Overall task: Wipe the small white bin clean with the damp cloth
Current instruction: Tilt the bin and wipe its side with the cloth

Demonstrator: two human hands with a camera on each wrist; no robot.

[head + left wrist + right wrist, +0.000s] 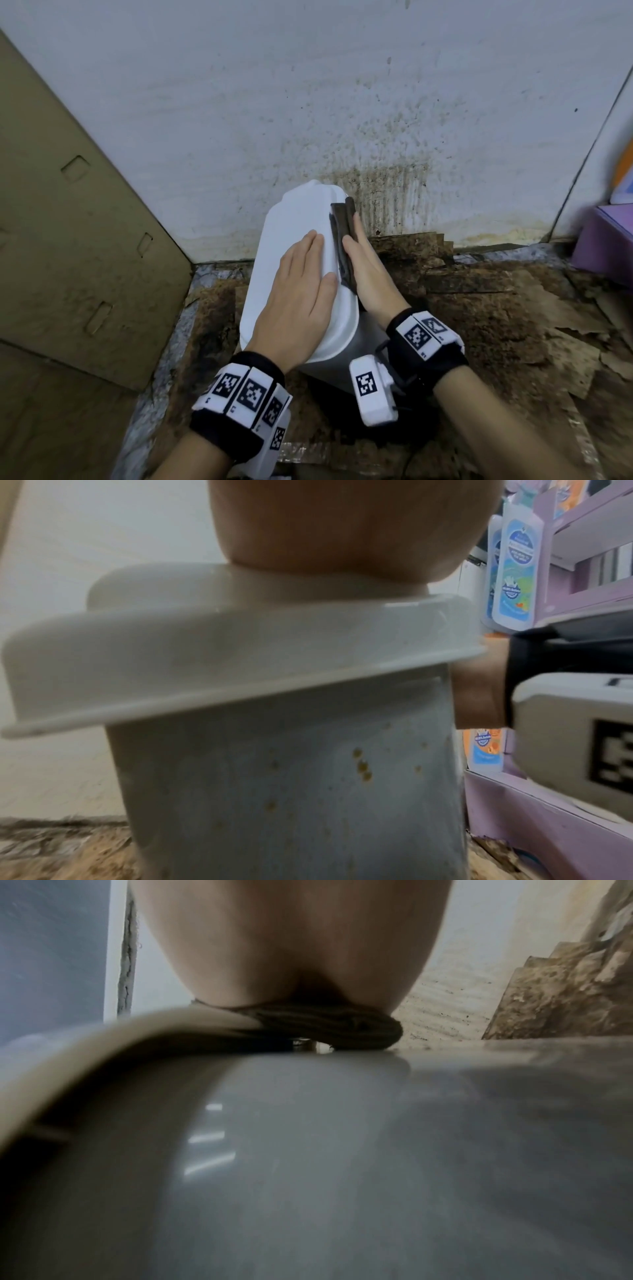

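A small white bin (294, 236) stands on the floor against the wall, its lid closed and its grey body (291, 777) flecked with orange spots. My left hand (301, 291) lies flat on the lid, fingers straight. My right hand (359, 257) presses a dark damp cloth (342, 236) against the lid's right edge, fingers straight along it and thumb towards the lid top. In the right wrist view the cloth (325, 1026) sits folded between my palm (291, 947) and the lid rim, above the bin's side (342, 1150).
A stained white wall (342, 102) rises right behind the bin. Brown cardboard (68, 222) leans at the left. A purple display box (603, 240) holding bottles (517, 569) stands at the right. The floor (479, 308) is dirty, with torn brown sheets.
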